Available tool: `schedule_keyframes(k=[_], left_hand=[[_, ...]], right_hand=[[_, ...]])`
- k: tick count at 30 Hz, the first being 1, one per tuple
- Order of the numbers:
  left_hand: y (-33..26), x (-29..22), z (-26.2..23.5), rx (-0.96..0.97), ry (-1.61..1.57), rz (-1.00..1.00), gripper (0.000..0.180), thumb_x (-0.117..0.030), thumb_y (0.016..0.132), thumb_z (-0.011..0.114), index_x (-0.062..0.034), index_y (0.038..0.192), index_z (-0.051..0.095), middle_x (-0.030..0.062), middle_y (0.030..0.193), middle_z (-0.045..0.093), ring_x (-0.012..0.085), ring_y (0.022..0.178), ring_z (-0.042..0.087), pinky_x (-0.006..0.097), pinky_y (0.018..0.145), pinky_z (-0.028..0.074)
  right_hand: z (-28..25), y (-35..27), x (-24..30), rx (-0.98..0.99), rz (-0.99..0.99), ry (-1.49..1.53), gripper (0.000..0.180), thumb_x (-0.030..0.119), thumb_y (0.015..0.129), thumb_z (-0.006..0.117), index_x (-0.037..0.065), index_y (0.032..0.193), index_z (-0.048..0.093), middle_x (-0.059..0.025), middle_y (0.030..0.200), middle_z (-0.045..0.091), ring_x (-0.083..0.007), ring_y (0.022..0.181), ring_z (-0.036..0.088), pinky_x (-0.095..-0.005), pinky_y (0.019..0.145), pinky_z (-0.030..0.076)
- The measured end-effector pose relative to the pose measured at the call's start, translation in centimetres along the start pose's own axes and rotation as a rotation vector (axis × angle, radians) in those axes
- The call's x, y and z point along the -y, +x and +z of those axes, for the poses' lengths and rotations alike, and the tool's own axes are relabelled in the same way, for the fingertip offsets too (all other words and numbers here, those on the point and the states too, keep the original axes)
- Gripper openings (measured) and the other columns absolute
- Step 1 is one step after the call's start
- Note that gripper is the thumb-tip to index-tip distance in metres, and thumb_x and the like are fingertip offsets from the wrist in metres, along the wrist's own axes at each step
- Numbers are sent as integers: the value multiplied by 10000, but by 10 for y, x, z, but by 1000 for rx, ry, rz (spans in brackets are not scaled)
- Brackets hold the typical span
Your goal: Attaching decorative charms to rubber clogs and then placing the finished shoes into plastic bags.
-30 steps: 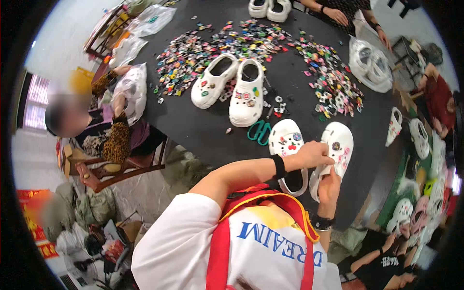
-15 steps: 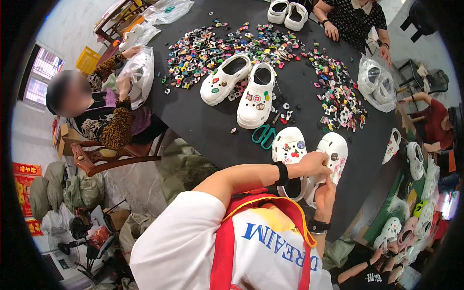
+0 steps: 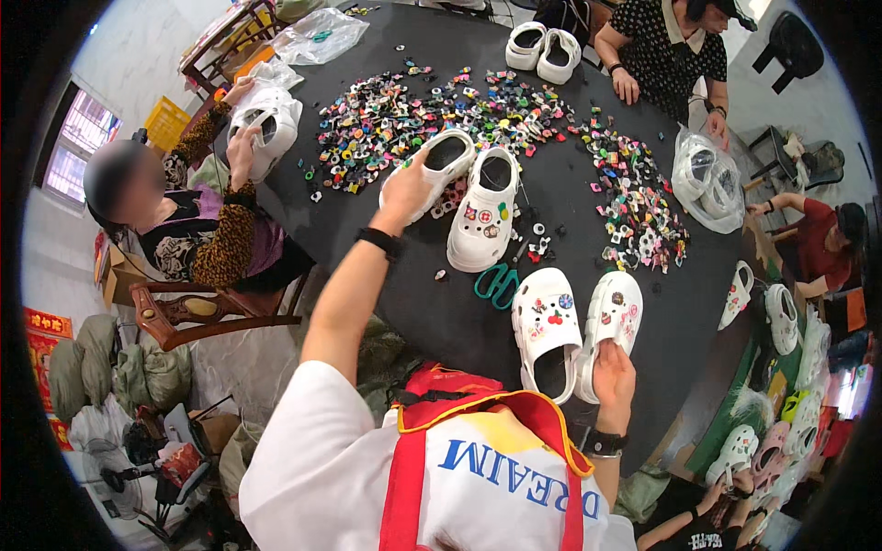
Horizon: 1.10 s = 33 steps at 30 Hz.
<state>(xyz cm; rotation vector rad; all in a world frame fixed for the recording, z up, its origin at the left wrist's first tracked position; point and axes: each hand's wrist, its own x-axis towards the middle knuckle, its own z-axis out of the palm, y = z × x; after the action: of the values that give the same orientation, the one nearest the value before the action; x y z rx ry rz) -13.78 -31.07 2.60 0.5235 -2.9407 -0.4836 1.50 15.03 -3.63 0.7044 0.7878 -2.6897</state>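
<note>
Two pairs of white clogs lie before me on the black table. My left hand is closed over the left clog of the farther pair, covering most of its toe; some fingertips are hidden. Beside it rests the other farther clog, with several coloured charms. My right hand grips the rear opening of the nearer right clog, its fingers partly inside. That clog carries charms on its toe. To its left stands the nearer left clog, with a cherry charm and others, untouched.
Loose coloured charms spread across the table's middle, with another heap to the right. Green-handled scissors lie near the clogs. A bagged pair sits at the right edge. Co-workers sit left and far right; one holds a white clog.
My left hand has left the nearer right clog and reached forward and left onto the farther left clog. My right hand stays at the nearer right clog's opening.
</note>
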Motion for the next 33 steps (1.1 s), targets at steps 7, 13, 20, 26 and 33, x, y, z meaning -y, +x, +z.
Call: schedule_keyframes(k=[7,13,20,26,33], left_hand=[[20,15,-6,301,150,351,308,-142,761,492,-140,1068,501,171,826,623,341,797,600,437,652,462],[33,-9,3,327,-27,239,307,-285,768,498,-3,844,592,222,861,615,373,816,593,448,704,463],[28,-93,-15,536,193,278,670,-628,742,478,-9,935,648,165,935,635,294,850,615,367,726,472],[43,-113,2,548,134,149,710,-653,713,466,-25,998,633,164,997,622,268,930,602,359,772,457],[61,-79,10,755,240,213,348,-311,725,537,1,569,538,88,533,526,186,452,498,343,446,375]], right_hand=[[26,-42,10,-185,-87,-163,317,148,877,492,55,1178,449,-94,1186,486,-182,1001,493,-338,885,396],[14,-55,-2,-176,-114,-242,307,184,862,534,102,1152,482,-32,1041,556,-146,914,518,-310,799,419],[29,-55,-20,-196,-153,-324,291,177,859,539,86,1131,493,-36,1002,563,-139,896,514,-299,786,404],[28,-59,-22,-171,-199,-282,261,153,869,522,75,1117,495,-45,987,569,-137,876,530,-285,767,426],[24,-62,-22,-203,-208,-224,237,145,878,506,68,1102,504,-51,975,572,-140,860,539,-287,754,441]])
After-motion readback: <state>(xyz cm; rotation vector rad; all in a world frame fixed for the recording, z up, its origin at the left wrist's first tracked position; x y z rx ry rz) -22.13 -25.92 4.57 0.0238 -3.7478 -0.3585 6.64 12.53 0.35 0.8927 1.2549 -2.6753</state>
